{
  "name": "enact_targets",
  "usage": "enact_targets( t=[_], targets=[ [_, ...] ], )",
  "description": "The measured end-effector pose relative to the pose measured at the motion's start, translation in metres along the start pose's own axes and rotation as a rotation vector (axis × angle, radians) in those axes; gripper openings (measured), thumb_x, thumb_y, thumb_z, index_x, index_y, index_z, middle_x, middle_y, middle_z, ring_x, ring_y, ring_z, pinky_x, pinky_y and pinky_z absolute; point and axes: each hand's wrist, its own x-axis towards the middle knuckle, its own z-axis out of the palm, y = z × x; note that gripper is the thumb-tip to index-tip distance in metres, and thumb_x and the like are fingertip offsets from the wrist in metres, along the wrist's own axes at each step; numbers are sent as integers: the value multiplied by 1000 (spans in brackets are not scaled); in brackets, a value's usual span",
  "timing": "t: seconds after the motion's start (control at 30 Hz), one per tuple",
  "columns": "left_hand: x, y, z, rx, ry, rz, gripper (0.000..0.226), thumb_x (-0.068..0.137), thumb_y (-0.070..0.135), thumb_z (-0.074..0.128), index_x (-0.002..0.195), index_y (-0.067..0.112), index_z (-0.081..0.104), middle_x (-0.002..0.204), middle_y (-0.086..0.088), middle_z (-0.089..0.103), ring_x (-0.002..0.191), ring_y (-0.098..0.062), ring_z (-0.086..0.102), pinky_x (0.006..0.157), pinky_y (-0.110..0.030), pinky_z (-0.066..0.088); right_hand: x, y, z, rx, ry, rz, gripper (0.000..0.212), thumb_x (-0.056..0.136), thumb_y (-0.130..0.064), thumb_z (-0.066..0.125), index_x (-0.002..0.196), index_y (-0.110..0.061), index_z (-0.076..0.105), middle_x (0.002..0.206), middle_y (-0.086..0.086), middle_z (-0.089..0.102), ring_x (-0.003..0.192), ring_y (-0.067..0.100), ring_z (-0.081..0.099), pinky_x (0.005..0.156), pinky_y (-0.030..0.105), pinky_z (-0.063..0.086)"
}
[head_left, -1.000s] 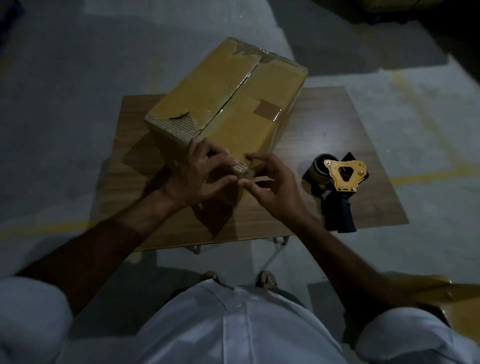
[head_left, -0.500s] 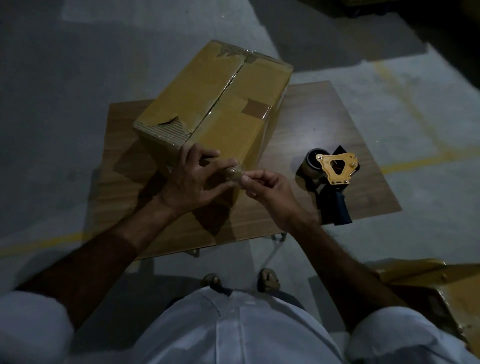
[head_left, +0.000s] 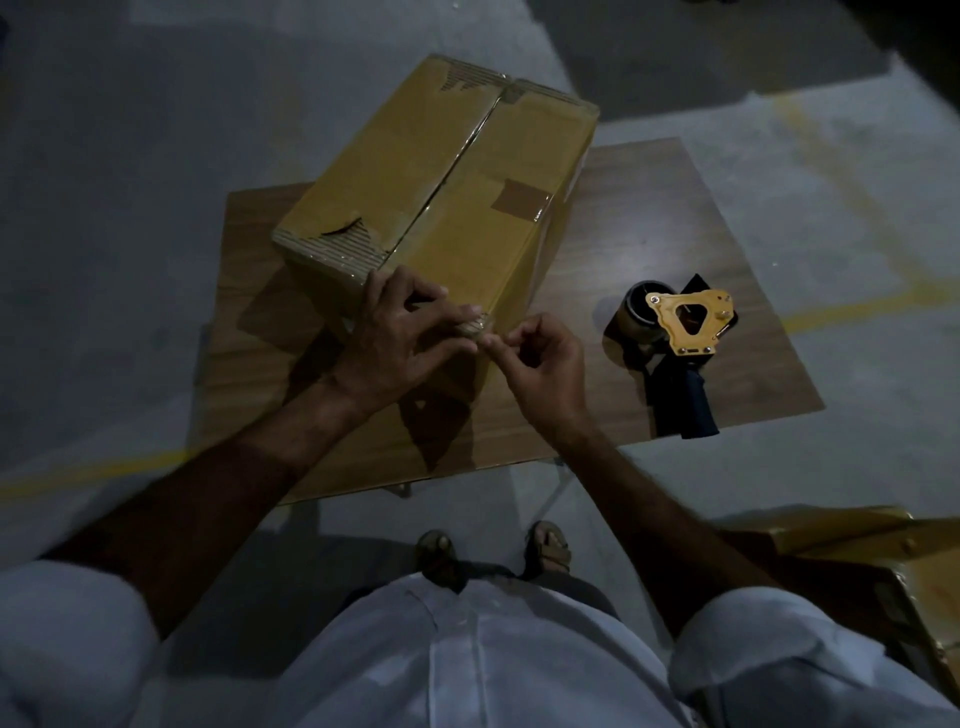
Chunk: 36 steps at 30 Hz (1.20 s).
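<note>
Cardboard box (head_left: 436, 197) sits skewed on the small wooden counter (head_left: 649, 218), near corner pointing at the person, w/ both bare hands on that corner.

Left grip (head_left: 395, 343) has its fingers laid fairly flat over the corner, pressing it down, not wrapped round anything. Right grip (head_left: 540, 358) is curled up, thumb + index pinching what looks like a tape end (head_left: 483, 338) right at the corner. It's dim, so can't be 100% sure it's tape.

What could go wrong imo:
- a pinch that small could slip, or the tape could split into a sliver and stick back down
- pulling hard may rip the paper facing off. There's already a torn patch (head_left: 348, 234) on the near-left top, so this cardboard is tired
- only the left is bracing the box, so a sideways yank could slide or spin it on the counter

Other stuff: tape dispenser (head_left: 680, 332) lies on the right side of the counter, well apart from the hands and not in the way. A second box (head_left: 857, 540) is on the floor (head_left: 779, 130), near right by the person's elbow. That one might get bumped if the right arm pulls back far. Nothing sits btw the hands and the corner.
</note>
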Motion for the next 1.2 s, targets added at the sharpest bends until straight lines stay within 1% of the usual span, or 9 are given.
enact_targets(
  t=[0.2,0.3,0.4,0.53,0.63,0.73,0.83,1.03,1.2],
  targets=[
    [9,-13,3,34,2,135,44,84,51,77,119,27,74,107,-11,56,96,-26,45,85,-32,32,-5,15,7,-387,129,-429,10,89,-10,80,98,-9,77,95,2,65,84,11,63,72,26,56],
    [14,-22,2,41,-38,205,43,83,47,81,120,26,74,104,-7,54,92,-25,44,83,-27,30,-13,26,4,-509,42,-316,14,89,-1,76,102,-7,78,100,5,72,88,15,68,76,38,61],
    [23,-31,-1,36,-73,296,43,86,49,78,122,28,69,105,-1,48,94,-18,41,84,-26,29,-31,26,8,-516,5,-301,22,91,-1,70,109,-11,79,105,2,74,94,14,69,80,38,60],
    [26,-33,-1,90,-39,385,43,91,51,73,123,25,64,105,-2,45,91,-25,45,83,-29,33,-34,15,6,-469,181,-174,9,85,-7,70,92,-12,72,87,-1,69,81,16,66,71,45,58],
    [14,-28,5,152,48,329,44,90,49,77,122,22,65,105,-7,50,91,-28,47,80,-37,40,-27,5,-7,-414,313,-278,11,85,-3,70,94,-7,68,91,4,64,83,20,64,70,46,57],
    [0,-12,19,196,152,234,46,86,47,74,122,22,60,113,-5,45,98,-28,43,85,-40,36,-17,-2,-2,-460,164,-467,24,94,-11,70,117,-6,72,115,6,66,103,19,66,83,37,59],
    [-11,-2,34,222,222,150,51,83,47,69,126,23,54,122,-7,41,105,-27,41,87,-37,34,-10,6,8,-504,77,-532,25,96,-9,71,121,-2,72,121,9,67,107,20,68,83,37,60],
    [-21,-15,47,214,237,159,60,91,49,68,141,21,49,139,-10,36,124,-30,40,103,-35,33,-15,16,16,-384,154,-422,20,94,-8,72,113,-2,73,110,9,71,101,16,70,78,36,64],
    [-31,-20,37,207,55,153,89,82,56,78,153,21,36,152,-10,27,136,-35,31,120,-32,21,-28,22,3,-482,110,-272,12,88,-1,75,100,-4,76,100,3,69,88,11,68,72,37,62]
  ],
)
